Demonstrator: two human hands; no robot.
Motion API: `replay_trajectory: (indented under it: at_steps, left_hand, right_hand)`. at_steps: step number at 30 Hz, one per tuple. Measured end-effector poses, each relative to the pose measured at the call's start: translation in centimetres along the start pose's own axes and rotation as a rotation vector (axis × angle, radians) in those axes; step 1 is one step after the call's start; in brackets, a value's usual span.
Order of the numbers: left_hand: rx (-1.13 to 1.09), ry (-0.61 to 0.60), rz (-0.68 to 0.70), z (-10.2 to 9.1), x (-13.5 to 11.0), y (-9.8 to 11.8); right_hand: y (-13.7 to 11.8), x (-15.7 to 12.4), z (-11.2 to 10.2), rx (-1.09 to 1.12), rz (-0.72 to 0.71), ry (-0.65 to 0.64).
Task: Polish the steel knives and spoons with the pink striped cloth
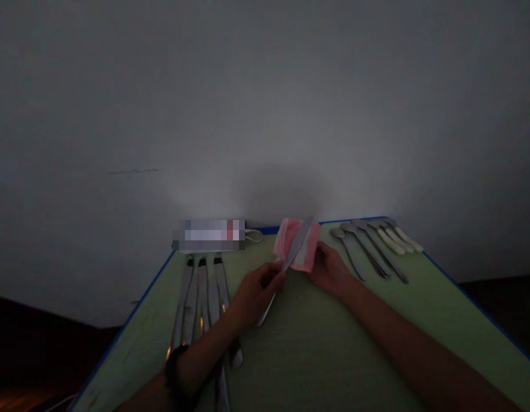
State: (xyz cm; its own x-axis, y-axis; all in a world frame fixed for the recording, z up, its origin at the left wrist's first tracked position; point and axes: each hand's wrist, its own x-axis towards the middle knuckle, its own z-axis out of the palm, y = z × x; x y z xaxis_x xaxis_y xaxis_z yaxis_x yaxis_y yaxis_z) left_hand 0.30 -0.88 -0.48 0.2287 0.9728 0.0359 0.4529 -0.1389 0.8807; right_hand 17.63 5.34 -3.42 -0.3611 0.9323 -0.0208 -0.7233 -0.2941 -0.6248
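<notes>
A metal table knife [298, 243] is gripped by my left hand [258, 292], its blade slanting up and to the right and its handle end showing below the fingers. Behind the blade, my right hand [331, 269] holds a pink and white striped cloth [284, 236] by its lower right side. The cloth lies against the back of the blade; the right fingers are partly hidden behind it. Under and beside my left forearm lie several metal knives [200, 297] on the green table [316, 343].
Several spoons [350, 252] lie at the back right, near several pieces of cutlery with white handles [391, 240]. A blurred-out box or pouch [213, 236] with a pale loop [254, 235] sits at the back left. A grey wall [265, 114] rises behind the table's blue edge.
</notes>
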Motion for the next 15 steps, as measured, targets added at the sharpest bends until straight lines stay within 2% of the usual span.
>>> replay_trajectory:
  at_steps: [8,15]
  left_hand:
    - [-0.011,-0.062,-0.057,-0.06,-0.23,0.55]
    - [0.075,-0.095,-0.008,0.23,-0.37,0.38]
  right_hand:
    - [0.41,-0.82,0.81,-0.126,0.075,-0.113]
    - [0.62,-0.93,0.85,-0.179,0.066,-0.064]
